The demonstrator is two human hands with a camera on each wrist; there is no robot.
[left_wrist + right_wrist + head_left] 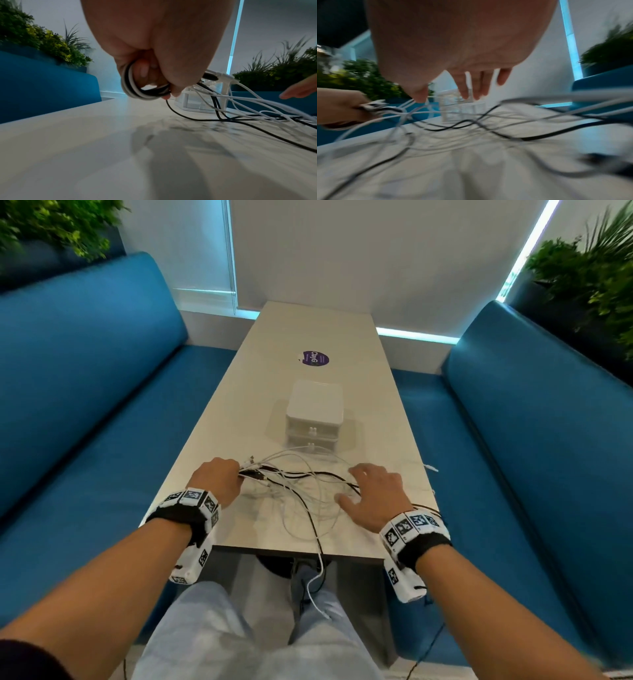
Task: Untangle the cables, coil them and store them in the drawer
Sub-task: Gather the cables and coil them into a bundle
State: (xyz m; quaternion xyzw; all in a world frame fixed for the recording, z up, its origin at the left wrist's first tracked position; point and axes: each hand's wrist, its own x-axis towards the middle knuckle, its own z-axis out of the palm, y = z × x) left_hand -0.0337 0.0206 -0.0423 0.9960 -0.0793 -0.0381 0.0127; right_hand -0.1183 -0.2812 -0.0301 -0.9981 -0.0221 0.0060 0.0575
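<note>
Blue benches [89, 392] run along the outer side of each arm, with green plants [589, 289] behind their backrests. Between them the long pale counter [212, 440] stretches away from the hands toward a white wall.

On the counter just ahead of both hands, between them and a round purple sticker [311, 358] farther off, stands the small white drawer unit [314, 412]; two drawer fronts with little knobs face the person and both look pushed in.

The cables [301, 491], several white and at least one black, lie in a loose tangle on the counter between the two hands. Some strands run under the right hand, one white end lies beyond it toward the counter's right edge, and a white and a black strand hang over the near edge down toward the person's knees.

The left hand [219, 479] is closed around a gathered bunch of cables: the left wrist view shows white and black loops wrapped round its curled fingers [144, 70], with plug ends sticking out toward the right hand. The right hand [375, 491] is spread flat with straight fingers over the tangle, gripping nothing; whether it presses on the strands is hard to tell, as the right wrist view is blurred.
</note>
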